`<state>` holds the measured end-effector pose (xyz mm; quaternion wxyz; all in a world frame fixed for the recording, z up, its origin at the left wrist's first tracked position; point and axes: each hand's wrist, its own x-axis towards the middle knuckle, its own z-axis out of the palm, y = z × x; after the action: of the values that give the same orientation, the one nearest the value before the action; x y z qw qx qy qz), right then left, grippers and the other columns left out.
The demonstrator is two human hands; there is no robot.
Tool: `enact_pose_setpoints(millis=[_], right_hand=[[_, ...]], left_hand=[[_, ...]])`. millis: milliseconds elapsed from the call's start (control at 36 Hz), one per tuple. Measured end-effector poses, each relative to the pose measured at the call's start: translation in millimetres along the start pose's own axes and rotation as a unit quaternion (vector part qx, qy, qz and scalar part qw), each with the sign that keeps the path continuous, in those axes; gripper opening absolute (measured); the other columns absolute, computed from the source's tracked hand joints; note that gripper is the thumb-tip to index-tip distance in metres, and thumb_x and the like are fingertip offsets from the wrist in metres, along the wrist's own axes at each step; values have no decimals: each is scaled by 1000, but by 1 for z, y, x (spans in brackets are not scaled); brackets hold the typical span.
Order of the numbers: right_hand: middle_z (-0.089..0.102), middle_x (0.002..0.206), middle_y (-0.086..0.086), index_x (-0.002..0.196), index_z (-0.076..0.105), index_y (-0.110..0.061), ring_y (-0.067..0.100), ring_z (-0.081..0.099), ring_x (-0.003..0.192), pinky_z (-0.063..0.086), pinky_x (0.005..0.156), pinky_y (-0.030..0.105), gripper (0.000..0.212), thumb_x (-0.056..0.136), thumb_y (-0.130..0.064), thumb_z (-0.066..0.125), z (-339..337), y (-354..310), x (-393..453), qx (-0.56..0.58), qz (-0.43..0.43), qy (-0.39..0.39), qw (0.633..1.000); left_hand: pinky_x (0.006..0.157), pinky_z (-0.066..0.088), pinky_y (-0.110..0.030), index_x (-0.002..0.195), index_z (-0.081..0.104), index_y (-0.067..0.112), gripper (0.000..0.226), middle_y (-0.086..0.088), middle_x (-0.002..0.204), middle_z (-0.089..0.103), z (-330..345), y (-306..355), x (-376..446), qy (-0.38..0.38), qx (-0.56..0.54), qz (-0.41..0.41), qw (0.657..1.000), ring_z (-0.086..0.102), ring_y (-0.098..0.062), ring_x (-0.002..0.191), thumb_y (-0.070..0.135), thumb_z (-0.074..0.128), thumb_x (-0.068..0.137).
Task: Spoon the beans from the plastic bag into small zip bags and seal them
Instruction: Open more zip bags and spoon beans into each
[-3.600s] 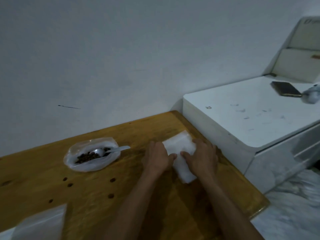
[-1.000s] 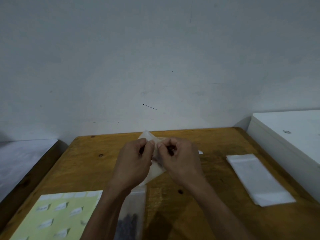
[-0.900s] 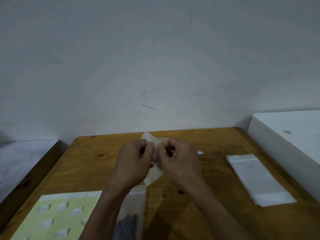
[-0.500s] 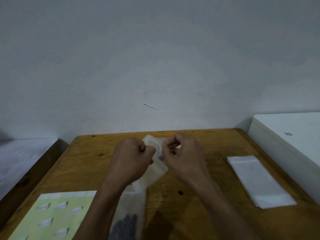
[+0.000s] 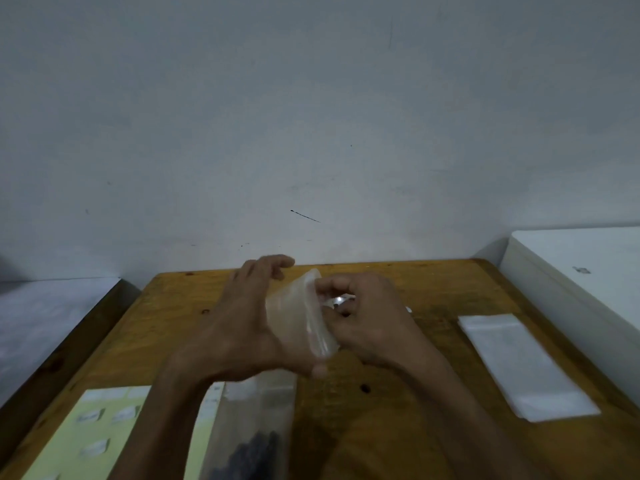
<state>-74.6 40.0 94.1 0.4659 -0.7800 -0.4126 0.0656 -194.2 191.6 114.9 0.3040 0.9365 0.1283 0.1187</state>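
I hold a small clear zip bag (image 5: 300,317) over the middle of the wooden table (image 5: 433,292). My left hand (image 5: 242,327) cups it from the left, fingers stretched out and thumb under its lower corner. My right hand (image 5: 367,323) pinches the bag's right edge with its fingertips. A metal glint of the spoon (image 5: 341,301) shows between my right fingers; the plastic bag of beans is hidden behind my hands. Another zip bag with dark beans (image 5: 256,441) in it lies near the front edge, under my left forearm.
A flat stack of empty zip bags (image 5: 519,365) lies on the table's right side. A yellow sheet of labels (image 5: 100,431) lies at the front left. A white cabinet (image 5: 588,271) stands against the table's right edge, and a wall is close behind.
My left hand has gone from a pinch to spread fingers cupping the small bag. The bag has turned, its edge now facing my right fingertips. Earlier still, both hands were at the stack of empty bags.
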Motion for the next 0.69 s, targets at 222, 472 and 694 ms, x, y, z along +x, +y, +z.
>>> enact_pose_setpoints(millis=[222, 472, 694], right_hand=[[69, 115, -13, 118, 72, -31, -4, 62, 84, 54, 74, 17, 43, 76, -24, 83, -4, -9, 0, -38, -39, -40, 998], [54, 126, -12, 120, 69, -38, 9, 53, 114, 51, 93, 42, 42, 79, -46, 75, -3, -7, 4, -124, -39, -44, 991], [63, 118, -8, 112, 71, -26, 10, 57, 106, 47, 81, 28, 28, 90, -43, 67, -23, 38, 3, -162, 76, 103, 979]], left_hand=[[90, 46, -19, 127, 27, 60, 97, 34, 128, 42, 19, -17, 2, -20, -19, 80, 996, 47, 3, 117, 65, 85, 48], [94, 49, -29, 133, 27, 60, 93, 26, 134, 44, 29, -26, 7, -23, -19, 114, 993, 47, 1, 120, 63, 80, 57], [82, 54, -28, 142, 37, 33, 99, 15, 130, 45, 39, -52, 12, 3, -8, 43, 999, 50, -8, 109, 71, 71, 58]])
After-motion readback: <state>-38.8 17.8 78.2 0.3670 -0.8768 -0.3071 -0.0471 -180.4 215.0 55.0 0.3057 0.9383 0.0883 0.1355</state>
